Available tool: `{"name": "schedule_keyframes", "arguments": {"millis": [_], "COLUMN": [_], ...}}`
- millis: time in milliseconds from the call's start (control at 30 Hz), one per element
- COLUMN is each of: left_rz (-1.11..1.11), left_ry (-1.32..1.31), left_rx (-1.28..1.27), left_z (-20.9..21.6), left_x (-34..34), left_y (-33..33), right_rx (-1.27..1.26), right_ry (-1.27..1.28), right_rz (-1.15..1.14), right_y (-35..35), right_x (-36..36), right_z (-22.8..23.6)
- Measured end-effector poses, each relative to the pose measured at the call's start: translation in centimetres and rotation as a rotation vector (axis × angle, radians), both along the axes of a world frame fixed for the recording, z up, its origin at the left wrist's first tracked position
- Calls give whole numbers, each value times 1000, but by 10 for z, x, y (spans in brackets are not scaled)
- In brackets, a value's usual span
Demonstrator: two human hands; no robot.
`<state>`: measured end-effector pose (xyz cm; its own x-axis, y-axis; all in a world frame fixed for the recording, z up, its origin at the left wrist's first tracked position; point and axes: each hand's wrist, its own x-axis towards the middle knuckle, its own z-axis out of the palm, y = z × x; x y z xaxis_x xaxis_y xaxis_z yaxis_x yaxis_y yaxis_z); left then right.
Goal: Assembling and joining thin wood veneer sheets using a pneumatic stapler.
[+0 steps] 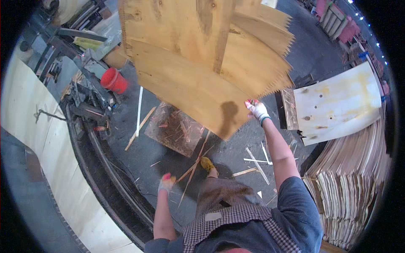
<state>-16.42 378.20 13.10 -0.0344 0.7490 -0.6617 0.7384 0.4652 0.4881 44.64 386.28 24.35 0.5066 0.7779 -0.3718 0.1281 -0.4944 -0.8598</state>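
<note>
My right hand (257, 110), in a white glove with reddish fingertips, pinches the near right edge of a large tan wood veneer sheet (190, 88). The sheet slants across the top of other veneer sheets (255, 59) with jagged ends, fanned out in front of me. A dark shadow falls on it beside the hand. My left hand (167, 182), gloved too, hangs low at my left side, away from the sheets. Its fingers look loosely apart and hold nothing that I can see.
A low board (175, 128) littered with scraps lies ahead, with wood strips (194, 164) around it. A red bucket (114, 80) stands at the left, near a long pale veneer band (50, 147) and machine rail. At the right are a pale sheet (337, 103) and a tall veneer stack (346, 185).
</note>
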Motion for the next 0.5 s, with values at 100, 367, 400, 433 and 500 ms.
{"name": "schedule_keyframes", "arguments": {"millis": [100, 367, 400, 433, 500], "left_rz": [-135, 282, 272, 262, 355], "left_ry": [-308, -755, -716, -674, -674], "left_rx": [-13, -265, -175, -91, 55], "left_z": [-20, -8, -11, -15, -15], "left_x": [140, 353, 369, 382, 413], "left_y": [117, 331, 355, 378, 411], "right_rx": [-224, -740, -659, -581, -603], "right_ry": [-591, -818, -842, -864, -777], "right_rz": [166, 656, 703, 750, 799], "right_y": [50, 136, 138, 129, 100], "right_x": [87, 92, 80, 61, 24], "right_z": [-39, -122, -130, -137, -145]}}
